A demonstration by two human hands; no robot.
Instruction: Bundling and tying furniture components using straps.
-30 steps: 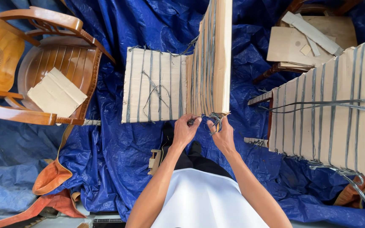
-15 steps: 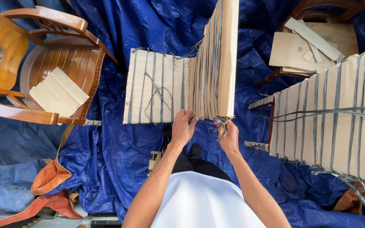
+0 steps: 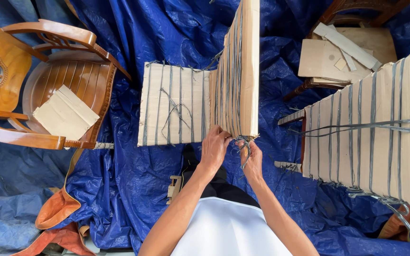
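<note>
Three strapped cardboard bundles; two wooden chairs; two hands

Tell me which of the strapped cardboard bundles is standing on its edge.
The middle bundle, right above both hands; it stands upright on edge, while the left bundle beside it and the right bundle show their broad faces.

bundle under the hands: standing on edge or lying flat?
On edge. The strapped cardboard bundle rises toward the camera, narrow side showing, while the flat bundle beside it shows its broad face. Left hand and right hand grip its grey straps.
</note>
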